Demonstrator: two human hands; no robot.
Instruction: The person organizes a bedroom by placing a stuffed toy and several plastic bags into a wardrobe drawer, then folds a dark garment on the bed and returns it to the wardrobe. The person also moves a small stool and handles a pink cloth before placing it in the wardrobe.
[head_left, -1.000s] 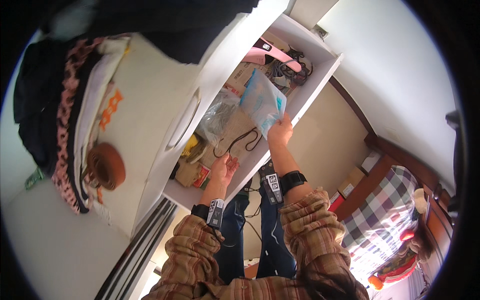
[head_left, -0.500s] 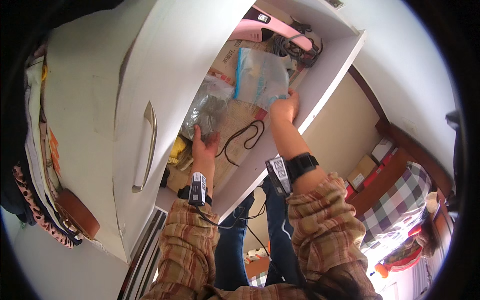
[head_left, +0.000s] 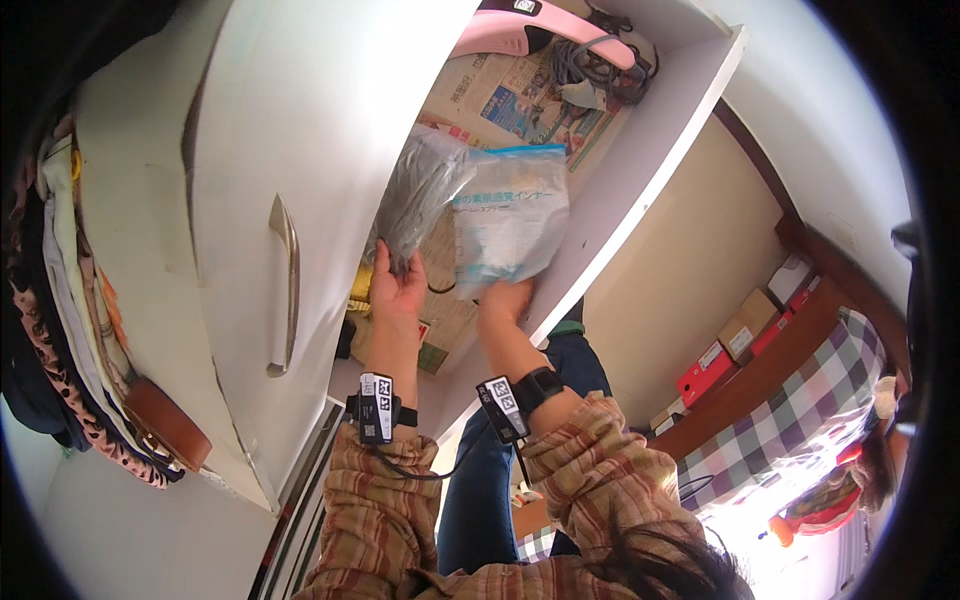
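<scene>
Inside the pulled-out drawer, my left hand (head_left: 398, 288) pinches the lower end of a crumpled grey plastic bag (head_left: 425, 185); what the bag contains is hidden. Beside it, my right hand (head_left: 507, 297) grips the bottom edge of a translucent zip bag (head_left: 510, 215) with a blue top strip and printed lettering. The zip bag's left edge touches the grey bag. Its lower part covers most of my right fingers. Below the grey bag, something yellow (head_left: 360, 288) shows next to my left wrist.
Newspaper (head_left: 475, 85) lines the drawer. A pink handled appliance (head_left: 500, 32) with a coiled grey cord (head_left: 580, 68) lies at its far end. The drawer's white front panel (head_left: 640, 205) rises on the right. To the left is a white cabinet door with a metal handle (head_left: 287, 285).
My right hand has brought the zip bag left and toward me, turning it and uncovering newspaper. My left hand has closed on the grey bag. The black cord is now mostly covered.
</scene>
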